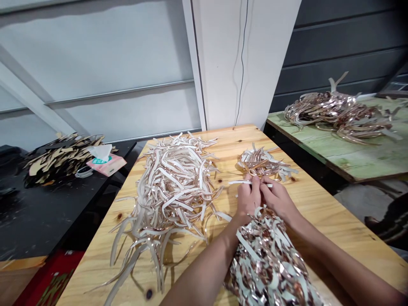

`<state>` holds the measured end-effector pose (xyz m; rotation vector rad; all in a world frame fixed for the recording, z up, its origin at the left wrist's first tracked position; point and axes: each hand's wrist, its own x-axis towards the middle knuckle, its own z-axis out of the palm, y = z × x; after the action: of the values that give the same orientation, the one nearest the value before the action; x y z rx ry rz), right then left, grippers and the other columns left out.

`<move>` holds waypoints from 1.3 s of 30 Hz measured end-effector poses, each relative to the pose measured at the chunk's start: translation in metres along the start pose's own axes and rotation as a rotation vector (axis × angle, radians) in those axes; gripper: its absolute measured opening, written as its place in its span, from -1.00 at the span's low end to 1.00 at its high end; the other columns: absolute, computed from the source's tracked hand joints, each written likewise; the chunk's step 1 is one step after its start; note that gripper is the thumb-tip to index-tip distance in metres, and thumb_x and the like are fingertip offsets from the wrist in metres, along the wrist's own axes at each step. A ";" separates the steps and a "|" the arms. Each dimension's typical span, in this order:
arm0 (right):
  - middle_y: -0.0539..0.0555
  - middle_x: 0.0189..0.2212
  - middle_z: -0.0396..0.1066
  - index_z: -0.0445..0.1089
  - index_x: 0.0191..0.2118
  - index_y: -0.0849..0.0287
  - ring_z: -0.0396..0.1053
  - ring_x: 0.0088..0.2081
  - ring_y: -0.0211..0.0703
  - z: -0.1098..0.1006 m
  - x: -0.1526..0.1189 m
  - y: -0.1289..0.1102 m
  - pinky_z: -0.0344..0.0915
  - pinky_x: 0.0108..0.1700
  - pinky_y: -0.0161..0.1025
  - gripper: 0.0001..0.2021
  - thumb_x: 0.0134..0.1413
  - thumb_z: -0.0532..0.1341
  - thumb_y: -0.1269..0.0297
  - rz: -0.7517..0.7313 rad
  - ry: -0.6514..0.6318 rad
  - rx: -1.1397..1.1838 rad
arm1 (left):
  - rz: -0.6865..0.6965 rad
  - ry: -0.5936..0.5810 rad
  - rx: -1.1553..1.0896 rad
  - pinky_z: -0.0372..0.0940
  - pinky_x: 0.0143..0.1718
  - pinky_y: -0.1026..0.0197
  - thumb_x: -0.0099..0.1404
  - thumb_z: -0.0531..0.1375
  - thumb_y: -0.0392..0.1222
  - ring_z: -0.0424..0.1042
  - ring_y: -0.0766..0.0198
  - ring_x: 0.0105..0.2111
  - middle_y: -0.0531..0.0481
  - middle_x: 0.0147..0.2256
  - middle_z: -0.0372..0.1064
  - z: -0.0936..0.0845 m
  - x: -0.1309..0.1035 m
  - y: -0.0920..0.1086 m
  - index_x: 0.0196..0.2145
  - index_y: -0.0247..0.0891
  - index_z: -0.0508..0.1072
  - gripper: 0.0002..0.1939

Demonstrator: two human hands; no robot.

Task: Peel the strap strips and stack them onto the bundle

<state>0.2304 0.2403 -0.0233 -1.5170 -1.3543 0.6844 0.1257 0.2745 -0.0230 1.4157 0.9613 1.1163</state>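
My left hand and my right hand meet over the wooden table, fingers pinched together on a thin pale strip that sticks out to the left. Below them, between my forearms, lies a thick bundle of knotted shiny pink-and-white strips. Just beyond my fingers sits a small heap of cut strips. To the left, a large tangled pile of long white and rose-gold strips spreads over the table, some trailing toward the front edge.
The wooden table stands against a white wall. At left, a dark table bears a black-and-tan strip pile and a pink tissue box. At right, a green table holds more shiny strips.
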 end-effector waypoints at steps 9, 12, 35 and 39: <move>-0.07 -0.55 0.26 0.21 -0.49 0.09 0.16 -0.47 -0.19 0.001 -0.003 -0.006 0.09 -0.38 -0.22 -0.73 0.26 0.12 0.20 0.008 0.015 0.065 | 0.018 -0.005 -0.008 0.12 -0.34 0.22 0.51 0.01 -0.07 0.19 0.27 -0.44 0.08 -0.48 0.21 0.001 0.000 -0.004 -0.41 -0.15 0.21 -0.70; -0.07 -0.54 0.27 0.22 -0.47 0.09 0.16 -0.47 -0.20 0.001 -0.003 -0.006 0.08 -0.39 -0.22 -0.74 0.26 0.12 0.20 0.010 0.013 0.081 | 0.016 -0.002 0.007 0.15 -0.32 0.22 0.51 0.01 -0.10 0.22 0.28 -0.42 0.07 -0.46 0.25 0.001 0.000 -0.005 -0.39 -0.16 0.25 -0.72; -0.06 -0.52 0.31 0.28 -0.44 0.09 0.20 -0.48 -0.19 0.002 -0.004 -0.007 0.13 -0.41 -0.24 -0.75 0.27 0.12 0.16 0.033 0.021 0.113 | -0.021 -0.011 0.003 0.22 -0.26 0.21 0.51 0.01 -0.02 0.27 0.26 -0.39 0.05 -0.43 0.30 0.001 -0.001 -0.007 -0.32 -0.17 0.32 -0.72; -0.04 -0.53 0.32 0.29 -0.45 0.10 0.21 -0.48 -0.18 0.003 -0.004 -0.007 0.14 -0.43 -0.24 -0.75 0.25 0.13 0.14 0.036 0.032 0.119 | -0.009 -0.015 -0.007 0.25 -0.26 0.21 0.52 0.00 -0.02 0.28 0.25 -0.40 0.04 -0.43 0.29 0.002 -0.001 -0.009 -0.33 -0.16 0.31 -0.72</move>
<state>0.2242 0.2366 -0.0184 -1.4546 -1.2435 0.7472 0.1271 0.2744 -0.0322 1.4111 0.9514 1.0998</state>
